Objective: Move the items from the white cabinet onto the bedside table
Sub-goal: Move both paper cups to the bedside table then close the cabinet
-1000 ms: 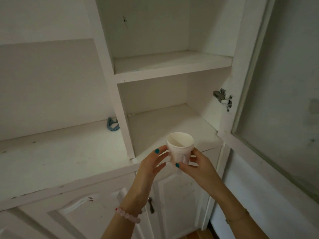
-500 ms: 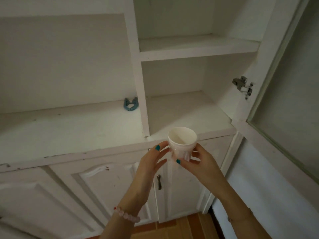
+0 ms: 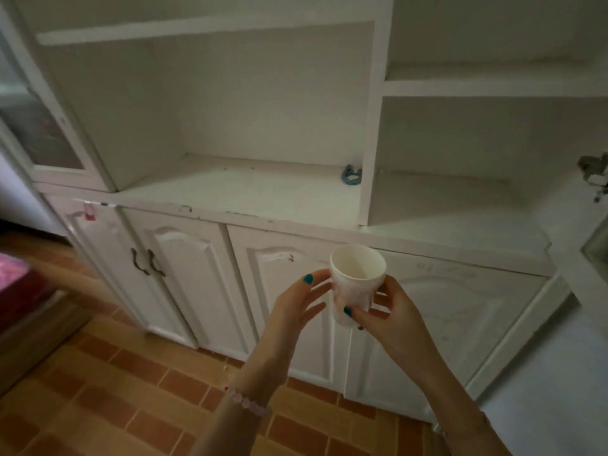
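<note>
Your right grip [image 3: 391,319] pinches the white cup [image 3: 358,274] low on its wall, keeping it upright, while your left grip [image 3: 296,307] rests open against the opposite side, probably steadying it for carrying, with the white cabinet [image 3: 263,195] beyond both.

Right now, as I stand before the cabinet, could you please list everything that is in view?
white cabinet: one, white, straight ahead
paper cup: one, white, held before the lower doors
small blue object: one, blue, on the wide shelf by the divider
door handles: two, dark, lower left doors
hinge: one, grey metal, right edge
red tag: one, red, ledge at left
floor: one, orange-brown tiles, below
pink cloth: one, pink, left edge
bracelet: one, pink beads, left wrist
left hand: one, teal nails, fingers straight at the cup's left
right hand: one, teal nails, grips the cup
</note>
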A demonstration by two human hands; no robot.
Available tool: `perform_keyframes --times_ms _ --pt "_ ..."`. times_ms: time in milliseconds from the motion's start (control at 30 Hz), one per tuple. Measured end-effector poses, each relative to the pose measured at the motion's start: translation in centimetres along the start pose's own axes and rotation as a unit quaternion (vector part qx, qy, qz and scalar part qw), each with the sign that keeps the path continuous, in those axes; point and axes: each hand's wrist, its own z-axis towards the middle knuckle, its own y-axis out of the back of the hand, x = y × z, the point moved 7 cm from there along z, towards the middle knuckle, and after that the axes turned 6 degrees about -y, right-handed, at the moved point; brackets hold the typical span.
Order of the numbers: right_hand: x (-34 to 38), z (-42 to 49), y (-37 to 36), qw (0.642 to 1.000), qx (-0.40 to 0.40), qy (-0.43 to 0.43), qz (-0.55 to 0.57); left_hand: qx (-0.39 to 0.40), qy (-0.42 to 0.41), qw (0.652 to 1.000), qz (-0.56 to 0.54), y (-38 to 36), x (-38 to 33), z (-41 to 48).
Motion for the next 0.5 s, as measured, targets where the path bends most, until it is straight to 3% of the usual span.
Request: perform_keyframes --times_ms 233,500 --pt "0.8 -4.4 -8.5 0.986 0.16 0.041 -0.003 -0.154 -0.006 0.988 0.008 7.1 -1.3 -9.5" --pt "4.7 -12.2 -22.0 0.937 0.342 0.069 -0.002 -0.371 -0.026 0.928 0.02 16.7 -5.0 -23.0"
